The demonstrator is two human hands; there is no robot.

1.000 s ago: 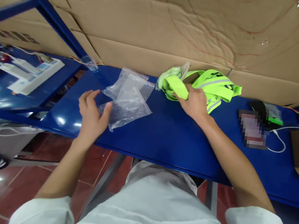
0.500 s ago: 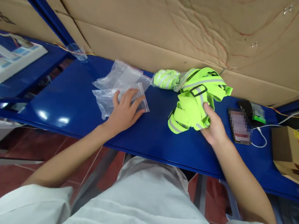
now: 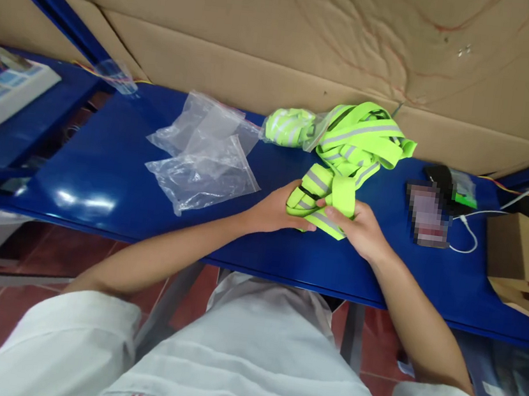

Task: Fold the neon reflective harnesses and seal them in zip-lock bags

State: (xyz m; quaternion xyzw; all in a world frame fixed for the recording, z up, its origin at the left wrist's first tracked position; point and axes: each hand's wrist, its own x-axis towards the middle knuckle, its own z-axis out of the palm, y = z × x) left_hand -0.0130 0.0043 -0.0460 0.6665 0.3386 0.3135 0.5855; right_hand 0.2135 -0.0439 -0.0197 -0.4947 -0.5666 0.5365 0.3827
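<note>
A neon-yellow reflective strap [image 3: 319, 180] with grey stripes and a black band is held between both hands above the blue table. My left hand [image 3: 278, 211] grips its left side, the fingers partly hidden behind it. From the right, my right hand [image 3: 360, 228] holds the same strap, thumb pressed on top. Behind them lies a heap of similar yellow straps [image 3: 366, 136]. To its left sits a clear bag with a rolled strap inside [image 3: 290, 127]. Clear plastic zip bags [image 3: 204, 174] lie flat, left of my left hand.
A phone [image 3: 427, 215] and a dark object [image 3: 439, 178] lie on the blue table [image 3: 105, 159] at right, beside a white cable [image 3: 472, 239]. An open cardboard box [image 3: 509, 250] stands farther right. A cardboard wall [image 3: 216, 44] closes off the back; a clear cup [image 3: 118, 76] lies left.
My left hand has left the plastic bags and moved right to take hold of the strap. My right hand has drawn a bundled strap slightly toward me, away from the heap.
</note>
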